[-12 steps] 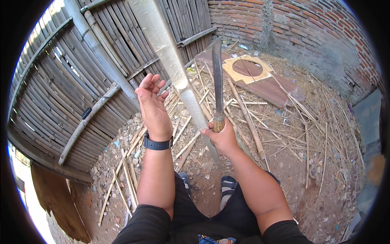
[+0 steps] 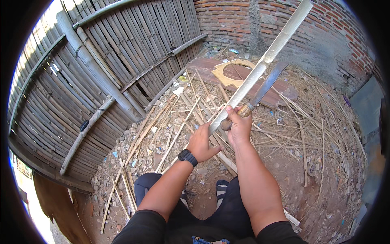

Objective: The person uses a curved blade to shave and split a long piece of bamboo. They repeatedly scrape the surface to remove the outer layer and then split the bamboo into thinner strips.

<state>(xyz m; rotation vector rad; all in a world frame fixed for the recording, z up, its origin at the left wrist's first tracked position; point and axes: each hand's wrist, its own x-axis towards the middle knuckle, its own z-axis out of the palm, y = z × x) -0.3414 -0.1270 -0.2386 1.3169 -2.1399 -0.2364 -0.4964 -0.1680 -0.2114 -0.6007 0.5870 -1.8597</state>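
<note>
My right hand (image 2: 239, 128) is closed around the wooden handle (image 2: 245, 110) of a machete, whose dark blade (image 2: 268, 83) points up and to the right. The thumb of that hand also presses on a long, pale split bamboo piece (image 2: 254, 75), which slants up to the right beside the blade with its hollow inner side showing. My left hand (image 2: 200, 142), with a dark watch on the wrist, is at the bamboo's lower end. Its thumb sticks out to the right, away from the fingers; the fingertips are partly hidden at the bamboo's edge.
Cut bamboo strips (image 2: 178, 140) and stones litter the ground before my feet. Beyond them a brown board (image 2: 199, 67) carries a yellowish panel with a round hole (image 2: 219, 75). A bamboo fence (image 2: 134, 44) stands at left, a brick wall (image 2: 227, 18) behind.
The bamboo piece and the machete have tipped over to the right. My left hand has come down and right, from raised in the air to the bamboo's lower end.
</note>
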